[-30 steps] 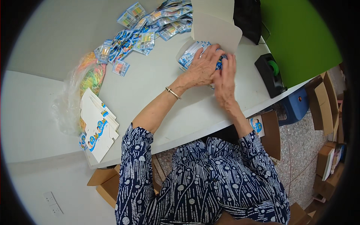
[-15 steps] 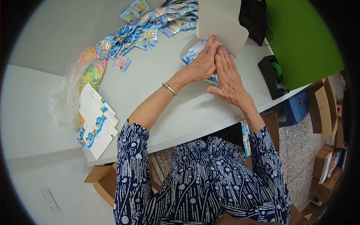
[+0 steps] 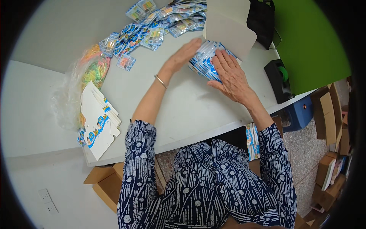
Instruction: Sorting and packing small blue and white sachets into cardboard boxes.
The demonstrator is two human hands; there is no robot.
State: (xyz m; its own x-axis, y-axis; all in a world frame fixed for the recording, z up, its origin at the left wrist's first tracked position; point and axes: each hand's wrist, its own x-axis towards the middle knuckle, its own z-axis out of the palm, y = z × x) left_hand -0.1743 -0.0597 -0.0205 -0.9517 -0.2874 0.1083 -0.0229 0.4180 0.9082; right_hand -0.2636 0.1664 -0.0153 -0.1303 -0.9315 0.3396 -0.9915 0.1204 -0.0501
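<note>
A white cardboard box stands near the table's far right, its tall lid flap (image 3: 228, 28) raised at the back. Small clear-and-blue plastic packets (image 3: 204, 63) fill it to the top. My right hand (image 3: 232, 78) rests flat on those packets, fingers stretched out and thumb spread at the near edge. My left hand (image 3: 183, 55) is at the box's left side, fingers extended and holding nothing; its fingertips come close to the box's back left corner.
A heap of similar packets (image 3: 152, 36) lies at the back left, with one single packet (image 3: 126, 62) nearer. Flat printed cartons (image 3: 97, 124) and a plastic bag of coloured strips (image 3: 95, 72) are at the left. A black tape dispenser (image 3: 279, 81) stands at the right edge.
My left hand has lifted off the packets and moved left to the box's side. My right hand stays on top, shifted slightly, and more packets show.
</note>
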